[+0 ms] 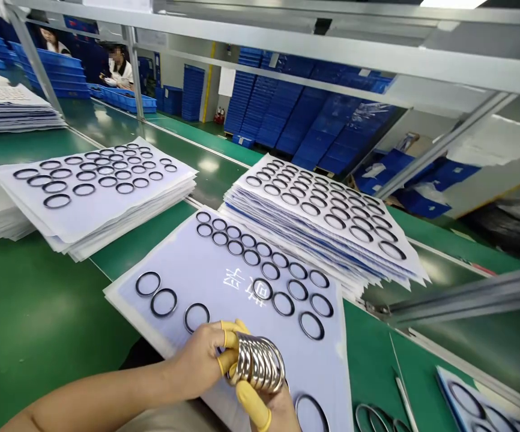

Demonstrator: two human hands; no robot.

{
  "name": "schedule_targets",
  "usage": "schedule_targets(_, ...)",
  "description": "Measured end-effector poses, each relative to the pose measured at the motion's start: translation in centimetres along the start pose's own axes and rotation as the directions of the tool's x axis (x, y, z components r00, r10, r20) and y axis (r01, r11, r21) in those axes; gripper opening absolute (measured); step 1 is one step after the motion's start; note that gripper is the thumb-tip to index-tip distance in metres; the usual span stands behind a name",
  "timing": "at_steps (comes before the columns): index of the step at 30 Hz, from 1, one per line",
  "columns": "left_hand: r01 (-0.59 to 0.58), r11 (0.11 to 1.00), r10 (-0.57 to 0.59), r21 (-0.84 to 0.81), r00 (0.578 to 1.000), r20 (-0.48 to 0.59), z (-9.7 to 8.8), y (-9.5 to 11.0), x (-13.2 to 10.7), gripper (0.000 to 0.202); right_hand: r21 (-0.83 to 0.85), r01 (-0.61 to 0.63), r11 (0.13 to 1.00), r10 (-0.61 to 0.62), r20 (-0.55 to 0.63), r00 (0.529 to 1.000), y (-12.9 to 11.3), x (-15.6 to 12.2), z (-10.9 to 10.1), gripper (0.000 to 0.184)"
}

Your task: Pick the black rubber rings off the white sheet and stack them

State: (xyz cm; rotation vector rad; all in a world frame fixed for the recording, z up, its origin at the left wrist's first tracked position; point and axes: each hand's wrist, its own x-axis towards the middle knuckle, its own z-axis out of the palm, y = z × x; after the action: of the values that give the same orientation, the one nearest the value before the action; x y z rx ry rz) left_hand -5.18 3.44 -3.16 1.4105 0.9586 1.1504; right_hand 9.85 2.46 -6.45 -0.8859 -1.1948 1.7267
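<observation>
My left hand [197,360], with yellow finger cots, grips a bundle of shiny metal rings [255,363] threaded side by side. My right hand [278,414], also wearing a yellow finger cot, holds the bundle from below. Both hands are above a white-edged sheet [206,264] carrying several black-rimmed rings [163,303] in rows, with printed characters on it. One of these rings [310,415] lies just right of my right hand. Beyond it are two tall stacks of similar sheets [98,210] [287,198].
The sheets rest on a green workbench [30,312]. Scissors [372,419], tweezers [402,399] and another ring sheet [480,402] lie at lower right. A metal rail [467,294] crosses the right side. A co-worker [118,69] sits far back; blue crates [323,126] are stacked behind.
</observation>
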Motion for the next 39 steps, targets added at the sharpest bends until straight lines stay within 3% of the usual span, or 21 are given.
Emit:
schedule_targets(6, -0.014, 0.984, 0.039, 0.177, 0.99, -0.139, -2.8, -0.9, 0.3, 0.022, -0.101, 0.076, 0.992, -0.073, 0.035, 0.997, 0.9, 3.9, 1.5, 0.034)
schedule_targets(10, -0.004, 0.972, 0.052, 0.237, 0.979, -0.195, -5.3, -1.6, 0.3, 0.024, -0.126, 0.01, 0.992, -0.009, 0.015, 1.0, 0.4, 6.9, 1.4, 0.032)
schedule_targets(12, 0.019, 0.954, 0.059, 0.299, 0.966, -0.251, -6.6, -2.3, 0.0, 0.03, -0.217, -0.027, 0.976, 0.021, -0.03, 0.999, -0.6, 8.7, 0.9, 0.033)
schedule_targets(14, 0.053, 0.935, 0.063, 0.35, 0.947, -0.314, -7.9, -3.2, -0.4, 0.033, -0.402, -0.025, 0.915, -0.026, -0.12, 0.992, -1.5, 10.6, 0.1, 0.038)
schedule_targets(16, 0.089, 0.917, 0.061, 0.388, 0.932, -0.358, -8.8, -4.3, -0.8, 0.032, -0.607, 0.037, 0.794, -0.192, -0.192, 0.962, -1.8, 12.4, -0.9, 0.041)
schedule_targets(18, 0.111, 0.897, 0.068, 0.427, 0.922, -0.382, -9.3, -5.4, -1.2, 0.032, -0.745, 0.087, 0.662, -0.33, -0.185, 0.926, -1.6, 13.9, -1.7, 0.034)
schedule_targets(19, 0.122, 0.888, 0.072, 0.444, 0.916, -0.395, -9.5, -5.9, -1.4, 0.032, -0.761, 0.076, 0.644, -0.345, -0.2, 0.917, -1.4, 14.4, -2.1, 0.032)
schedule_targets(23, 0.132, 0.859, 0.111, 0.494, 0.895, -0.431, -10.2, -7.1, -1.8, 0.031, -0.601, -0.062, 0.797, -0.179, -0.334, 0.925, -1.6, 15.7, -2.3, 0.041)
schedule_targets(25, 0.121, 0.847, 0.136, 0.517, 0.891, -0.432, -10.6, -7.2, -1.8, 0.031, -0.553, -0.062, 0.831, -0.131, -0.303, 0.944, -2.1, 16.3, -1.8, 0.038)
schedule_targets(28, 0.112, 0.832, 0.163, 0.543, 0.887, -0.432, -11.2, -7.0, -1.7, 0.031, -0.588, -0.013, 0.809, -0.158, -0.238, 0.958, -2.0, 17.6, -0.5, 0.041)
schedule_targets(34, 0.063, 0.798, 0.248, 0.599, 0.872, -0.422, -11.7, -7.1, -1.8, 0.03, -0.776, 0.181, 0.605, -0.335, -0.042, 0.941, 0.7, 19.4, 1.7, 0.026)
schedule_targets(39, 0.084, 0.794, 0.265, 0.603, 0.844, -0.467, -11.8, -7.7, -2.1, 0.032, -0.84, 0.222, 0.496, -0.351, 0.039, 0.935, 1.4, 20.6, 2.7, 0.038)
